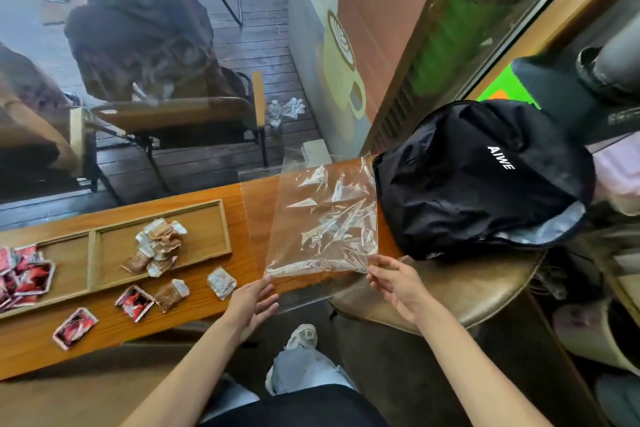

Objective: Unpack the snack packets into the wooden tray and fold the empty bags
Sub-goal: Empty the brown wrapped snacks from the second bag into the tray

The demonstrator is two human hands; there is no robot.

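A clear empty plastic bag [323, 218] is held up above the right end of the wooden table [41, 350]. My left hand [251, 302] pinches its near left corner and my right hand [398, 284] pinches its near right corner. A second clear bag [258, 204] lies flat on the table under it. The wooden tray [227, 236] holds a heap of brown and white packets [157, 248] in its right compartment and red packets [22, 274] at its left. Loose packets lie in front of the tray: red ones [135, 302] [74, 328], a brown one [171, 293], a white one [221, 282].
A black backpack [481, 180] rests on a brown stool [450, 291] right of the table. A person sits with their back to me on a chair [180, 114] across the table. My leg and shoe [301, 338] show below the table edge.
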